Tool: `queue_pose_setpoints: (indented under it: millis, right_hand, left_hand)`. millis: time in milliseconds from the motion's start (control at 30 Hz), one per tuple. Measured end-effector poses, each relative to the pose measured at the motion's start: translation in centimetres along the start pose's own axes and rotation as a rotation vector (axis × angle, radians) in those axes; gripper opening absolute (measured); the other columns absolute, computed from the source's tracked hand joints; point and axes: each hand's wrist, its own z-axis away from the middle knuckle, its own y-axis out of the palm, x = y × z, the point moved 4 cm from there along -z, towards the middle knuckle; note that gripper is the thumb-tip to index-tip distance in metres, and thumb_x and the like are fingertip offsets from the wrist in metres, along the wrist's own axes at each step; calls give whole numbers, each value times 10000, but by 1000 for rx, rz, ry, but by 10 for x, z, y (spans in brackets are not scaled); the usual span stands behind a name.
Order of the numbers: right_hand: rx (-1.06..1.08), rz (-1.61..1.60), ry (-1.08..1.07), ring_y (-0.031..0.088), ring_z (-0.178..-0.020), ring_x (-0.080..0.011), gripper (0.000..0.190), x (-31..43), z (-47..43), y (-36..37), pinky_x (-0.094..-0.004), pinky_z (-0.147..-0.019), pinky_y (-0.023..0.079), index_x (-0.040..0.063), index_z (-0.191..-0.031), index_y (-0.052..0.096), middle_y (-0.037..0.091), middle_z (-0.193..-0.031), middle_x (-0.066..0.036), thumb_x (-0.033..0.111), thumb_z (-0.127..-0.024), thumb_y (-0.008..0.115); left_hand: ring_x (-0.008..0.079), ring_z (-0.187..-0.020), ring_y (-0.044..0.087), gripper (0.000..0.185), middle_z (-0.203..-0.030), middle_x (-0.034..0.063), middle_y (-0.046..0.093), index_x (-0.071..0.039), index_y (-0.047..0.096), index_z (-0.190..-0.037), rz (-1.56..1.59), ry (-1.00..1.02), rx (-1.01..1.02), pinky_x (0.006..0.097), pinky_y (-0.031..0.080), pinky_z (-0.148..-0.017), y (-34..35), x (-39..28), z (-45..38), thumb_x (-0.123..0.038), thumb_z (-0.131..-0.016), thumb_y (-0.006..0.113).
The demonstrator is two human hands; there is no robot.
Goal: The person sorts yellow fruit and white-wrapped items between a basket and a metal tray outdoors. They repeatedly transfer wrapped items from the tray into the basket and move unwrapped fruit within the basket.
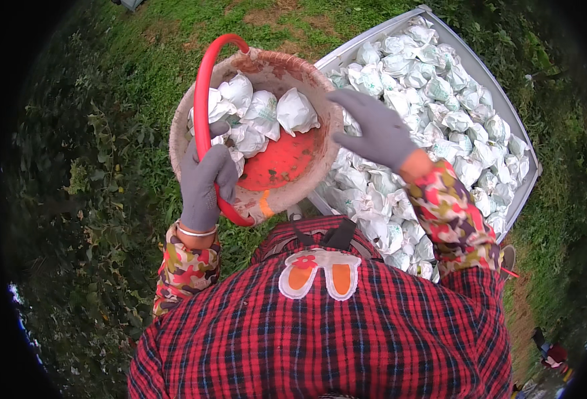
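Observation:
My left hand (206, 182), in a grey glove, is closed around the red handle (203, 99) of a round basket (301, 192). Several white paper-wrapped bundles (297, 112) lie in the basket, mostly at its far and left side; part of its red bottom shows, with bits of debris. What the wrappings contain is hidden. My right hand (376, 129), also gloved in grey, is at the basket's right rim with thumb and fingers apart and nothing between them. Beneath and beyond it, many similar white bundles (440, 90) fill a large grey tray or cart bed.
The grey wall (488, 70) of the large container rises at the right. Leafy plants (99, 174) stand to the left and right. Grass (174, 35) covers the ground ahead. Part of another person (555, 355) shows at the far lower right.

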Motion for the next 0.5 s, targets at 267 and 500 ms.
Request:
queue_pose_setpoints:
  millis: [267,500]
  right_hand:
    - [718,490,310,421,-1328,-340,1059,-35,-140,186,-448,-1021,465,129,-1489,327,393,-1458,-126,239,-587,872]
    - [886,509,295,444,-1281,-368,1119,-40,-138,193,-436,-1008,477,124,-1465,363,415,-1400,-166,277,-505,917]
  left_hand:
    - [88,-370,419,340,-560,6,487,40,485,-1239,18,-49,36,231,339,-372,-15,2,0,-45,-914,537]
    - [78,-388,440,331,-631,9,532,21,512,-1234,64,-64,81,223,334,-381,-23,9,4,-50,-913,552]
